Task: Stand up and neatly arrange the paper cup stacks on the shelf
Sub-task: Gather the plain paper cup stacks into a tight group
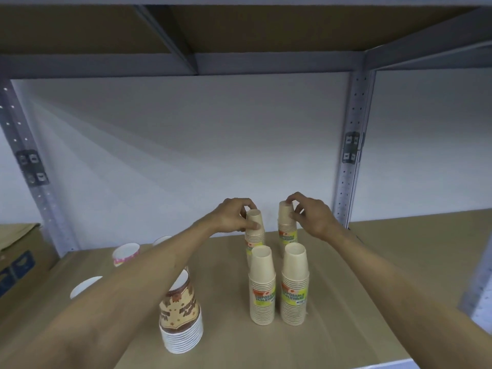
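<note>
Left hand (234,215) pinches rear-left cup stack (255,233) | right hand (310,217) pinches rear-right cup stack (287,225)

1. Four tan cup stacks stand upright in a tight square at mid-shelf (359,262): two front stacks (262,286) and two back stacks (287,227), with narrow gaps between them.
2. The brown patterned stack (182,312) blocks the front-left approach.
3. Toward the shelf's left edge lie more cups (126,253), seemingly tipped over.
4. The shelf's right half is bare up to the upright post (351,145).
5. Plenty of headroom shows under the upper shelf.
</note>
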